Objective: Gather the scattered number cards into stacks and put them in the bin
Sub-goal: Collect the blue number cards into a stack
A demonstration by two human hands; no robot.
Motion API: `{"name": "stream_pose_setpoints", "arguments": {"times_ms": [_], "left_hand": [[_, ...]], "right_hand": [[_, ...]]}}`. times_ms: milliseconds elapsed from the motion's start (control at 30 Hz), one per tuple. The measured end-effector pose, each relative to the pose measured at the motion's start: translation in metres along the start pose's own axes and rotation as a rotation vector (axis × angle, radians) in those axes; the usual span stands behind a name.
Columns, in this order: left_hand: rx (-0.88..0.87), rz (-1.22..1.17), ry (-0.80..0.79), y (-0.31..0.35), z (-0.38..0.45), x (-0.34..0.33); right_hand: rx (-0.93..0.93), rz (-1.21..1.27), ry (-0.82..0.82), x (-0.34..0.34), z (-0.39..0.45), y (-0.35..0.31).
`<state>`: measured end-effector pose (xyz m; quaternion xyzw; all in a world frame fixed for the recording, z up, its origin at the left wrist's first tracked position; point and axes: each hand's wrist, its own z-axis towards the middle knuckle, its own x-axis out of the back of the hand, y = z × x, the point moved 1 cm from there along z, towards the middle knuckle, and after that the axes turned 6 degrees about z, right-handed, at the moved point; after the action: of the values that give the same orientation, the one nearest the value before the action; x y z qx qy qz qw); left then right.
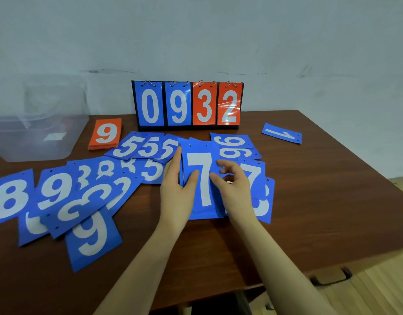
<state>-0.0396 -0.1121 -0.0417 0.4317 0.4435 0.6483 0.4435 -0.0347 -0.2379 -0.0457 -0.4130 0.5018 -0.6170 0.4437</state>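
Blue number cards lie scattered over the brown table (321, 201). My left hand (176, 189) grips the left edge of a blue stack topped by a 7 (201, 178), thumb on its face. My right hand (233, 187) rests on the stack's right side, fingers curled above another blue 7 card (254, 176) and a partly hidden card (264, 205). Three 5 cards (148, 146) fan out behind my left hand. Overlapping 8, 9 and 3 cards (66, 201) spread to the left. A tidy red stack topped by a 9 (106, 133) sits near the clear plastic bin (34, 142).
A flip scoreboard (188, 105) reading 0 9 3 2 stands at the table's back against the wall. A lone blue 1 card (281, 133) lies at the far right. Two upside-down 6 cards (232, 146) lie behind the stack. The table's right edge drops to a wooden floor.
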Motion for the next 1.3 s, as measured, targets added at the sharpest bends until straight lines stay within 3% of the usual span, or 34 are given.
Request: {"name": "stream_pose_setpoints", "arguments": {"times_ms": [133,333,500,667,767,1000,1167,1300], "left_hand": [[0.035,0.051,0.017,-0.004,0.003,0.012],[0.077,0.034,0.033,-0.012,0.012,0.022],[0.075,0.028,0.039,-0.011,0.016,0.022],[0.118,0.041,0.068,-0.016,0.022,0.026],[0.129,0.067,0.080,-0.020,0.025,0.031],[0.064,0.133,0.096,-0.015,0.023,0.038],[0.058,0.154,0.093,-0.010,0.018,0.045],[0.063,0.086,0.046,-0.007,0.015,0.046]], "right_hand": [[-0.004,-0.124,-0.032,0.015,0.015,0.004],[-0.171,-0.716,-0.054,0.050,0.048,0.022],[-0.168,-0.946,-0.202,0.050,0.057,0.027],[-0.161,-0.858,-0.172,0.047,0.056,0.032],[-0.038,-0.806,-0.145,0.047,0.053,0.029],[0.005,-0.056,-0.086,0.045,0.034,-0.001],[0.071,0.085,0.053,0.043,0.032,-0.022],[0.058,0.191,0.049,0.031,0.031,-0.031]]}}
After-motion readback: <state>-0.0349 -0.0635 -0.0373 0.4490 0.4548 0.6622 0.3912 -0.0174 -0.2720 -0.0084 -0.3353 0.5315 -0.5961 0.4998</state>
